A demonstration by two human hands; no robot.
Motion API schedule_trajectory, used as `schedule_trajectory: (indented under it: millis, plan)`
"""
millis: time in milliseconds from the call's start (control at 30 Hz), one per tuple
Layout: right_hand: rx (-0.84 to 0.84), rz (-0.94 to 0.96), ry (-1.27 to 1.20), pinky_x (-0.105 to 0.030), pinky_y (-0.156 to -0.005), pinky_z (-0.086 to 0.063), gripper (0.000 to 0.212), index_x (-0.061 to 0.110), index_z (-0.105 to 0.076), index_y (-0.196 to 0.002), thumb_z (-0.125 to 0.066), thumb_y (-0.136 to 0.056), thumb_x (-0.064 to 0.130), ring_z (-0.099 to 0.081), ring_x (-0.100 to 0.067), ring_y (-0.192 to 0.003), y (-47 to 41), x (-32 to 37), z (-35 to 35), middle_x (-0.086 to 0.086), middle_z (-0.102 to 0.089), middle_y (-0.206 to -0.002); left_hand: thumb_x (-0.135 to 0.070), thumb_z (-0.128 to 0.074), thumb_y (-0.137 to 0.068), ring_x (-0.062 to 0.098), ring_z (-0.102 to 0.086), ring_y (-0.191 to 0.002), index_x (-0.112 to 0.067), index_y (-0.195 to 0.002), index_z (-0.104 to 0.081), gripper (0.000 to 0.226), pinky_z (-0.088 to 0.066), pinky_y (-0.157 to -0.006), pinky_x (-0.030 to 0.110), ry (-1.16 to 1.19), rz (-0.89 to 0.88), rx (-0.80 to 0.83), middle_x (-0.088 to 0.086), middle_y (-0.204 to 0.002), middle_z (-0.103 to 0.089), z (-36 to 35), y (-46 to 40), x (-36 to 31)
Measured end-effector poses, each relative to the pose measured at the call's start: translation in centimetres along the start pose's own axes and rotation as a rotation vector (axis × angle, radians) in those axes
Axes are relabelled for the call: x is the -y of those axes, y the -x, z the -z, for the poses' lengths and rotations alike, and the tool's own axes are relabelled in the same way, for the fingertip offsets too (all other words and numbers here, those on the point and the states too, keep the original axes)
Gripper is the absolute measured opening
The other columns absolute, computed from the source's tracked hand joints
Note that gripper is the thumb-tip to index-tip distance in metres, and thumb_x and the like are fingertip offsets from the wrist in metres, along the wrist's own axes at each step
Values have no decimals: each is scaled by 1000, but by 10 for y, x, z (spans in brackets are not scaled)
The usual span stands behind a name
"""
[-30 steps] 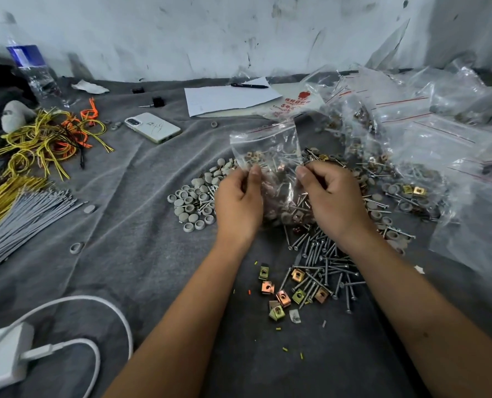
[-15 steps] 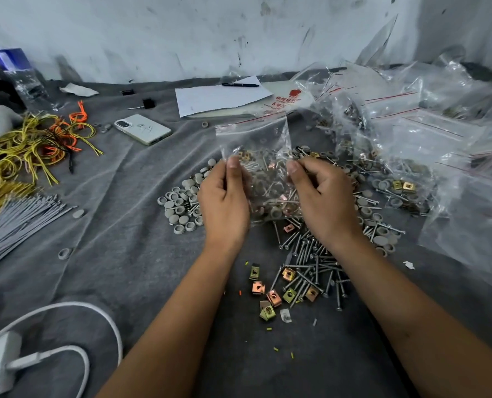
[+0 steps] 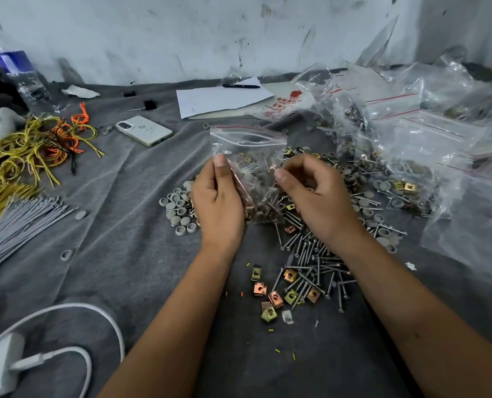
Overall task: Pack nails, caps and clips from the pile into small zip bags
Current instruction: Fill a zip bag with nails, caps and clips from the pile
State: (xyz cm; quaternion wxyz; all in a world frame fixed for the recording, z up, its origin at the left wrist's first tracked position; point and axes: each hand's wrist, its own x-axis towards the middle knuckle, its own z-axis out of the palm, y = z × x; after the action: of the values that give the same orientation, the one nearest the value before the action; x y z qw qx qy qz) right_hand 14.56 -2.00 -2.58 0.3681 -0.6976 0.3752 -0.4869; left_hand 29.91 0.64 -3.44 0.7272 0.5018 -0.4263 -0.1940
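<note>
Head view shows the small zip bag held upright above the pile, its mouth at the top and its weight of nails, caps and clips sagging into the lower half.

The plainest risk, as I judge it, is a spill: the zip strip looks wavy and I cannot tell whether it is pressed closed along its whole run. If the bag tips toward the near side before the strip is sealed, the contents would pour back onto the grey cloth surface and mix with the loose nails. A second risk is puncture, since nail points lie against thin film and a squeeze could drive one through. A third is slip, because each hand has only an edge of smooth plastic.

As for the grip, the left hand has its fingers curled round the bag's left edge, thumb laid up the front face and reaching to about the level of the contents' top. The right hand pinches the right edge between thumb and forefinger, its other fingers loosely curled behind. The bag therefore hangs between the two hands, the heavy part level with the palms and the mouth above both thumbs, well clear of either hold.

Grey caps lie just left of the left hand, brass clips near the wrists, and filled bags are heaped at the far right.
</note>
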Motion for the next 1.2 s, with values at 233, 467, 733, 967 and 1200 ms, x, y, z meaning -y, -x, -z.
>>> schedule_trajectory:
  millis: [233, 467, 733, 967, 1200]
  plan:
    - [-22, -59, -104, -22, -66, -52, 23, 21, -73, -84, -60, -103, 21, -66, -9, -71, 0, 0, 3, 1, -73, -79, -34, -41, -113, 34, -52, -51, -7, -73, -51, 49, -44, -48, 44, -75, -42, 117, 17, -60, -51, 0, 3, -2]
    - [-155, -39, 143, -30, -47, -44, 31, 11, -64, -85, -50, -108, 27, -56, -11, -47, 1, -3, 3, -3, -67, -63, -26, -46, -111, 5, -32, -51, -16, -64, -41, 48, -24, -50, 24, -262, -78, 174, -5, -56, -38, -5, 6, -6]
    - [-72, -14, 162, -41, -58, -45, 37, 1, -61, -79, -52, -107, 24, -56, -29, -59, 1, 3, 5, -18, -60, -67, -38, -54, -107, 25, -68, -68, 0, -97, -60, 40, -57, -58, 36, 83, 224, 225, 9, -81, -71, -1, 2, -2]
    - [140, -177, -98, -22, -48, -46, 32, 17, -73, -84, -55, -101, 38, -61, -9, -57, 3, 6, 6, 5, -66, -67, -23, -49, -110, 28, -67, -69, -12, -88, -67, 30, -58, -74, 48, 287, 412, 290, 13, -85, -72, 0, 3, -12]
    - [237, -122, -209, -19, -67, -58, 22, 40, -74, -75, -61, -86, 54, -73, -7, -71, 2, 10, 9, 8, -76, -79, -20, -50, -109, 21, -70, -62, -10, -87, -62, 27, -62, -61, 35, 421, 502, 307, 9, -77, -73, 3, 2, -19]
